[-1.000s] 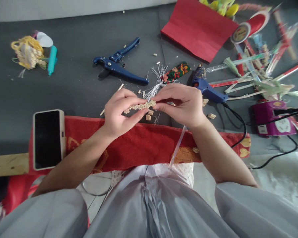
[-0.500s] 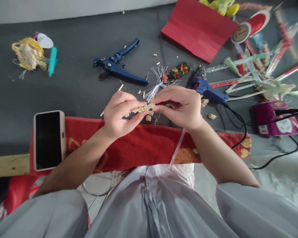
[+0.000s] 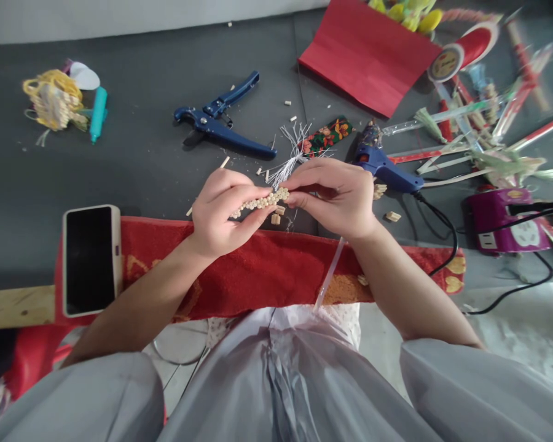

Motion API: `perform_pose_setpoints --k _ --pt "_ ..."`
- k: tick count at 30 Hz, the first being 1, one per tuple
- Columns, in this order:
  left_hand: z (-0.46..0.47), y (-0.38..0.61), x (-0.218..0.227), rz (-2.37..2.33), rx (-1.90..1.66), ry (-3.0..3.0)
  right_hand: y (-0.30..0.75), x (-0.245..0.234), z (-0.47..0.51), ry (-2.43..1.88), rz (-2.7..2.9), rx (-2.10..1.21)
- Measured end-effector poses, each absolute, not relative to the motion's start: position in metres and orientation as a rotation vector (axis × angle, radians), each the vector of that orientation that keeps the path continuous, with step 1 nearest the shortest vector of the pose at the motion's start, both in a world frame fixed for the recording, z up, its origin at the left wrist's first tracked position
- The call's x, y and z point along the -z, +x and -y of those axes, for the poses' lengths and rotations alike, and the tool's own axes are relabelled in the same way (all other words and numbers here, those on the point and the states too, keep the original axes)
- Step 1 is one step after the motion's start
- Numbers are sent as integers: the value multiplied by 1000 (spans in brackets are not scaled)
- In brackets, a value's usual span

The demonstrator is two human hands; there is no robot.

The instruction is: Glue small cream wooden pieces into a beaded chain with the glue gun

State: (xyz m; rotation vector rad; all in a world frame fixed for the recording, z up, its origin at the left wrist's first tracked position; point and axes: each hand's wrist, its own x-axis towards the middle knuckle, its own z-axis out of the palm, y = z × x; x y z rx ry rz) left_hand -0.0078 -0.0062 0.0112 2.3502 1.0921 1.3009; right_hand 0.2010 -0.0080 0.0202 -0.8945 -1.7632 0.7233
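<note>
The grey table [image 3: 133, 166] bears a blue cutter [image 3: 221, 129] and red paper [image 3: 366, 58].

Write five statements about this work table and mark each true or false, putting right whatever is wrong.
1. The left hand and the right hand both hold the beige cluster. True.
2. The blue cutter lies with its handles spread apart. True.
3. The glue gun lies left of the blue cutter. False: the glue gun lies to its right.
4. The phone shows a bright, lit screen. False: the phone's screen is dark.
5. The turquoise tube lies beside the yellow threads. True.
</note>
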Motion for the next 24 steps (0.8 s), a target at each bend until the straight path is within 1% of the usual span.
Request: perform_pose_setpoints --k 7,18,24 --pt "2 -9 -5 -839 -1524 2579 204 -14 5 -811 1815 -687" --pt "2 -6 -9 -763 -1493 2548 206 -13 4 -764 1875 -613" --pt "4 -4 -11 -882 -1452 2464 207 -17 4 -844 1869 -657"
